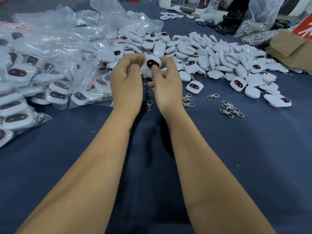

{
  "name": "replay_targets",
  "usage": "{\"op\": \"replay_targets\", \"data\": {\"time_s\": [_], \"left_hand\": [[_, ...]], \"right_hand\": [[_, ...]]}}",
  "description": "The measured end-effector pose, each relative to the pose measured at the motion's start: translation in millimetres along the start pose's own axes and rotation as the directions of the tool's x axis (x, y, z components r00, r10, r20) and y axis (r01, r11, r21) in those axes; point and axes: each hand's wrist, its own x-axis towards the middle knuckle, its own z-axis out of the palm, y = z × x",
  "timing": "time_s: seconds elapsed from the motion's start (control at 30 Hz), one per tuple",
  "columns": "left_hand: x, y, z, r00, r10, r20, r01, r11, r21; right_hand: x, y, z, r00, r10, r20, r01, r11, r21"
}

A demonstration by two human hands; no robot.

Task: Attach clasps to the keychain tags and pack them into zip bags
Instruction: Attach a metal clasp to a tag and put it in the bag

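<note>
Blue cloth worktop (236, 157): covers the whole surface in front of you.

Packed zip bags (38, 68): a clear heap to your left, each holding white tags; red strip at some bag mouths, print unreadable.

Loose keychain tags (211, 54): a wide pile ahead and to your right; white rounded squares, some face up showing a dark oval with a red rim.

Cardboard box (290, 49): far right, beside a red sign (303, 29) with white strokes, cut off and unreadable.

Bag of metal clasps (258, 24): clear, far right, behind the pile.

Your forearms: both stretched forward, nearly parallel, wrists close together.

Your left hand (126, 81): back to camera, fingers curled onto the left edge of the held tag.

Your right hand (166, 83): fingers curled round the right side, thumb pressing the dark face.

Held tag (151, 65): raised between both hands, face toward you, just before the pile.

Loose clasps (231, 109): silver, scattered on the cloth to your right; one clasp (149, 105) lies between your wrists.
</note>
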Motion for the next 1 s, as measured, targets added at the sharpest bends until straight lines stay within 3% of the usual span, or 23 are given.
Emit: {"op": "replay_targets", "data": {"time_s": [0.13,0.2,0.27,0.33,0.4,0.5,0.6,0.7,0.87,0.93,1.0], "left_hand": [[1.9,-2.4,-6.2,0.984,0.162,-0.073,-0.138,0.956,0.258],[5.4,-7.5,-9.3,0.974,0.225,-0.016,-0.181,0.822,0.54],[7.6,-13.8,-9.8,0.977,0.196,0.087,-0.192,0.621,0.76],[6.5,-16.8,-9.2,0.981,0.134,0.142,-0.19,0.471,0.862],[6.3,-16.4,-9.9,0.985,0.116,0.129,-0.167,0.438,0.883],[7.8,-12.7,-12.9,0.992,0.099,0.084,-0.123,0.516,0.848],[8.0,-6.5,-14.2,0.998,0.069,-0.004,-0.044,0.682,0.73],[9.5,-1.5,-14.9,0.994,0.091,-0.06,-0.035,0.785,0.619],[12.0,-0.6,-16.6,0.983,0.044,-0.178,0.032,0.915,0.402],[12.2,0.2,-15.5,0.978,0.032,-0.208,0.034,0.951,0.308],[10.9,2.6,-14.4,0.977,0.075,-0.201,-0.017,0.962,0.274]], "right_hand": [[-0.3,-1.0,0.2,0.997,-0.005,-0.079,0.006,1.0,0.014],[3.5,0.9,-3.9,0.991,0.047,-0.122,-0.038,0.996,0.077],[7.9,2.4,-7.2,0.981,0.129,-0.143,-0.105,0.981,0.165],[10.0,1.8,-8.6,0.969,0.196,-0.148,-0.16,0.961,0.226],[10.7,1.7,-9.2,0.966,0.221,-0.138,-0.181,0.951,0.251],[11.2,-0.2,-9.8,0.973,0.216,-0.083,-0.175,0.922,0.345],[10.7,-4.7,-10.5,0.983,0.183,0.03,-0.17,0.821,0.544],[8.1,-7.1,-9.3,0.985,0.125,0.121,-0.172,0.807,0.564],[3.9,-2.4,-4.1,0.987,0.105,0.12,-0.133,0.957,0.259],[3.2,1.4,-2.1,0.995,0.004,0.103,-0.006,1.0,0.019],[2.6,4.1,1.0,0.982,-0.113,0.153,0.147,0.96,-0.24]]}}
